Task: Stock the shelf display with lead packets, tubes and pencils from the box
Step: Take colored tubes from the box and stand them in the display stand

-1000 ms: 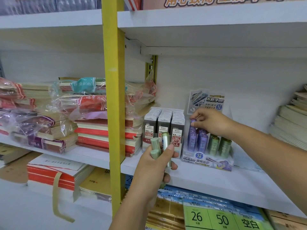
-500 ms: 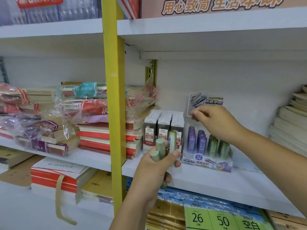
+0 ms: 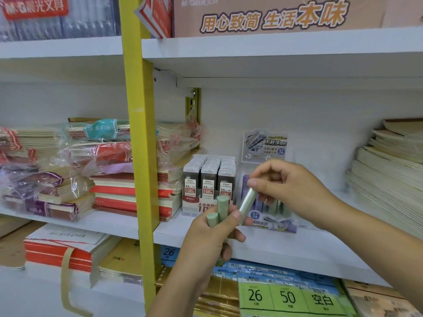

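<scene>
My left hand grips a bunch of pale green lead tubes in front of the middle shelf. My right hand pinches the top end of one shiny green tube that still leans against my left fingers. Behind them stands a small display stand with purple and green tubes, mostly hidden by my hands. Left of it sits a box of grey lead packets in three rows.
A yellow upright post divides the shelving. Wrapped notebook stacks fill the left bay, red-edged books lie beside the post, and beige notebook piles sit at the right. Green price labels hang below.
My right hand left the display stand and came down to my left hand, taking hold of the top of one green tube. My left hand rose slightly.
</scene>
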{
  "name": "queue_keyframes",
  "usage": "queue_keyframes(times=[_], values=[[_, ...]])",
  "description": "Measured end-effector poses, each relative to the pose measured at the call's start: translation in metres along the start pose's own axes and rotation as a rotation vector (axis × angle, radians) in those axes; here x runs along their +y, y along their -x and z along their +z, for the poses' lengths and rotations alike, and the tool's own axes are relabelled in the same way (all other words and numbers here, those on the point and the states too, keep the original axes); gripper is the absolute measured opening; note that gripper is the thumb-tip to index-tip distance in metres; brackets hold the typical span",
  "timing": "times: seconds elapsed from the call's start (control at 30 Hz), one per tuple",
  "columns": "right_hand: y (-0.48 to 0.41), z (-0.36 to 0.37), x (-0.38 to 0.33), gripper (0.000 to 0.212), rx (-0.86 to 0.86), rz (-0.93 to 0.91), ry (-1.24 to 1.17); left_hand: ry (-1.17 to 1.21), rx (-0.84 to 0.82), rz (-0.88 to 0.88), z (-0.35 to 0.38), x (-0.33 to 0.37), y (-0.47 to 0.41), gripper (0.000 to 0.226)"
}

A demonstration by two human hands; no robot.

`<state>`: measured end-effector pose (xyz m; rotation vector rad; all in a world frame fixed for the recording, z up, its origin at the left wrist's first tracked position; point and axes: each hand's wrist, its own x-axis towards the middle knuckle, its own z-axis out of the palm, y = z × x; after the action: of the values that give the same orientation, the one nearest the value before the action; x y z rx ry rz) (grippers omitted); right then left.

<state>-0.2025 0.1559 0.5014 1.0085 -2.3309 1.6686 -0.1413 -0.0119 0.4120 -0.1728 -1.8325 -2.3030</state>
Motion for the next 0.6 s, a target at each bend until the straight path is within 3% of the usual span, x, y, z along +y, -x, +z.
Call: queue_keyframes(times=[0.2,0.27,0.33,0.43,0.5,0.6], values=[[0.001,-0.004,0.01,0.018,-0.096,0.154,-0.141,0.009,-0.04,-0.054,0.0,-0.004,-0.002,0.033],[-0.005,-0.004,0.008,0.016,-0.016,0.133,-0.124,0.013,-0.036,-0.056,0.002,-0.004,-0.003,0.032],[-0.015,-0.012,0.003,0.013,0.169,0.028,-0.062,0.007,-0.022,-0.044,0.001,-0.006,-0.005,0.024],[-0.034,-0.038,-0.001,0.017,0.35,-0.129,0.28,-0.028,0.005,-0.043,-0.003,-0.007,-0.007,0.008],[-0.044,-0.05,0.003,0.018,0.298,-0.101,0.564,-0.064,0.005,-0.047,-0.004,-0.006,-0.006,0.006],[-0.054,-0.052,0.017,0.018,0.142,0.009,0.718,-0.077,0.007,-0.031,-0.005,-0.004,-0.005,0.01]])
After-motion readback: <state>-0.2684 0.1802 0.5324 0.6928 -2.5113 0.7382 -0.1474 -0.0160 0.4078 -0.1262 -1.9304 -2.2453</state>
